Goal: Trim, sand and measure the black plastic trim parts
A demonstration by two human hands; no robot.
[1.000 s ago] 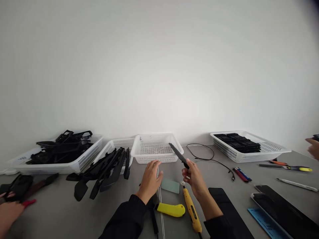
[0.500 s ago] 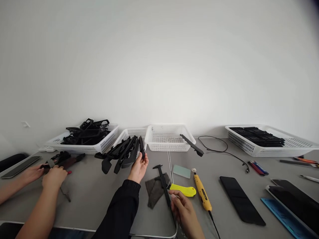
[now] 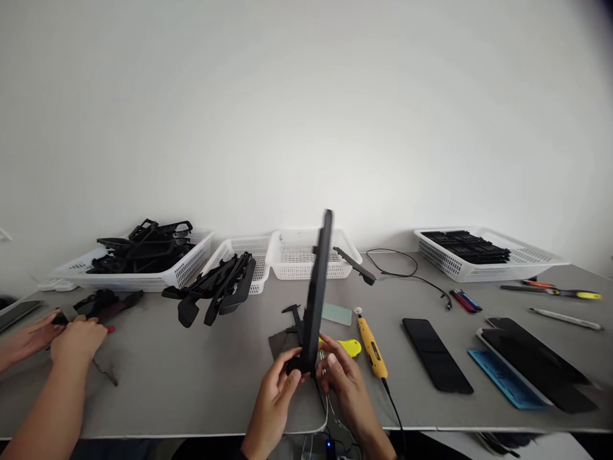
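Your left hand (image 3: 274, 395) grasps the lower end of a long black part (image 3: 317, 294), held nearly upright over the desk (image 3: 191, 377) near its front edge. Your right hand (image 3: 345, 386) curls its fingers by that same end; I cannot tell whether they grip it. Toward the back edge, a black strip (image 3: 357, 267) leans against a white basket (image 3: 299, 272).

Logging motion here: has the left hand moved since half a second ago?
Yes, the left hand moved away from the narrow white basket, toward the table's near edge.
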